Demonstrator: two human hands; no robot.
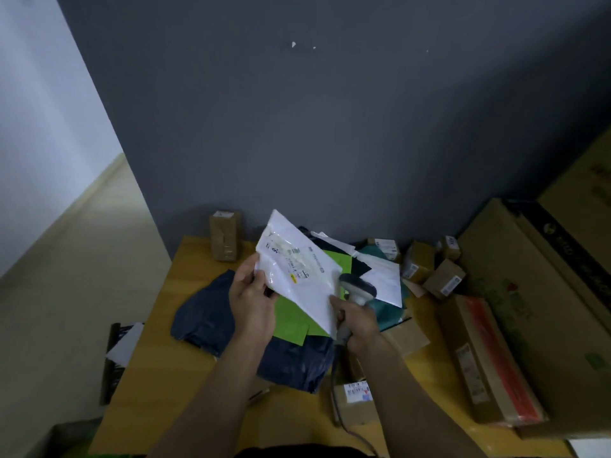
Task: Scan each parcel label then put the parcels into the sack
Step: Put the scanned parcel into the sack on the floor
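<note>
A white plastic mailer parcel with a printed label facing up is held above the yellow table. My left hand pinches its left edge. My right hand grips a grey handheld barcode scanner, whose head sits at the mailer's right edge; the fingers of that hand also touch the mailer's lower right corner. Under the mailer lie a green parcel and dark blue bags. No sack is plainly identifiable.
Several small cardboard boxes and more mailers crowd the table's back right. A taped brown parcel stands by the grey wall. Large cartons stack at the right. A labelled box lies near the scanner's cable.
</note>
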